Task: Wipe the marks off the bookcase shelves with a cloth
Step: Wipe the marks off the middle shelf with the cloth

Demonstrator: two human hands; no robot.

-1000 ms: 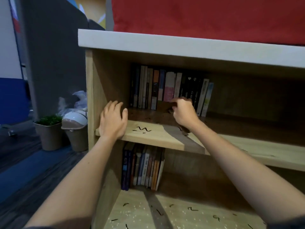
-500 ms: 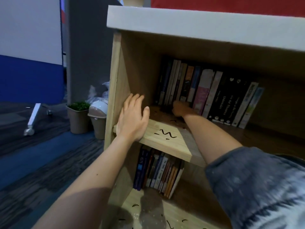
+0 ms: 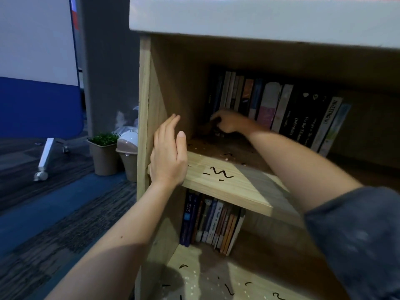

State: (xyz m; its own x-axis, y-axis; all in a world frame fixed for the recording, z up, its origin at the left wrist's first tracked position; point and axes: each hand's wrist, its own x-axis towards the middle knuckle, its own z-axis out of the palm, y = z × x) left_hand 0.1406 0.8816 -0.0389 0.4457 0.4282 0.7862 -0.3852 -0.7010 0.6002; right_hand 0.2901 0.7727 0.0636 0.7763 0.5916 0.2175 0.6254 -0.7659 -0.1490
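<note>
1. Since the frame half a second back, our right hand (image 3: pixel 229 124) has travelled left along the foot of the books (image 3: pixel 270 105) into the back left corner of the middle shelf (image 3: pixel 233 191). Our left hand (image 3: pixel 168 154) has shifted from lying flat on the shelf corner to bracing at the side panel (image 3: pixel 144 94).
2. Right hand: fingers curled down over a dark brown cloth (image 3: pixel 210 127). The cloth is bunched under them and pressed on the board just in front of the leftmost books. Motion blur here, so we cannot tell how tight the grip is.
3. Left hand: fingers straight and close together, thumb out, holding nothing. The heel of the palm sits where the shelf's front edge meets the side panel, and the fingers point up into the compartment. Judged purpose: steadying us while the other arm reaches deep.
4. Marks (image 3: pixel 218 172): black squiggles near the front of the shelf, well apart from the cloth. Small dark flecks and pale crumbs (image 3: pixel 227 158) lie between the two.
5. Lower shelf (image 3: pixel 207 276): more black squiggles and pale specks, none of them wiped. The lower books (image 3: pixel 213 221) stand at its back left.
6. Progress on the bookcase (image 3: pixel 259 18), as we judge it: early.
   - Starting at the back corner would let the dirt be drawn forward rather than pushed under the books.
   - The next stroke wants firm pressure across the squiggles.
   - Risks: the cloth catching the book bases, or crumbs spilling onto the lower shelf.
</note>
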